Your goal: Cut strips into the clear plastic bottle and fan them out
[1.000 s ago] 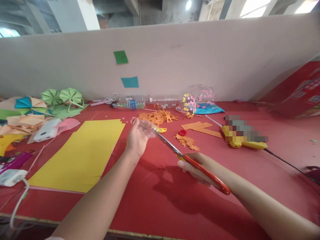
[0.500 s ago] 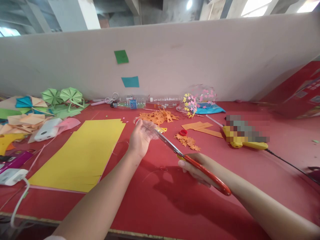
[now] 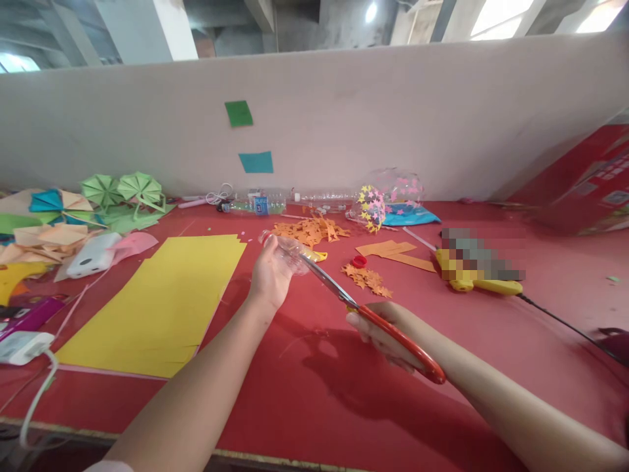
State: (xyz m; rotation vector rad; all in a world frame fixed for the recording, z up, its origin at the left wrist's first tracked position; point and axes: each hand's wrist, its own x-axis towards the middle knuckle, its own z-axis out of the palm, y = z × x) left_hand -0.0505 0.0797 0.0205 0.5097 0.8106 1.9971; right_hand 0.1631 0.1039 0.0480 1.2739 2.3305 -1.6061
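I am gripping a clear plastic bottle [image 3: 289,252] in my left hand [image 3: 269,275], fingers curled round its body, and holding it up off the desk [image 3: 319,400]. My right hand [image 3: 381,331] is clenching the red handles of a pair of scissors [image 3: 363,313], to the right of the bottle and nearer to me. The bottle is lying slantwise, its narrow end pointing up and left and its wider end down and right. The scissors are lying almost along that same line, with their blade tips touching the bottle's right end. Whether the blades are biting into the plastic I cannot tell. My left hand is the nearer one, since it is already on the bottle.

Left of the bottle a yellow paper sheet [image 3: 157,308] is lying flat. Right of it are orange paper stars [image 3: 368,278] and a red bottle cap [image 3: 360,261]. Beyond it, by the wall, a water bottle [image 3: 255,205] is lying on its side. Its blue label is too small to read, and I can make out no other writing.
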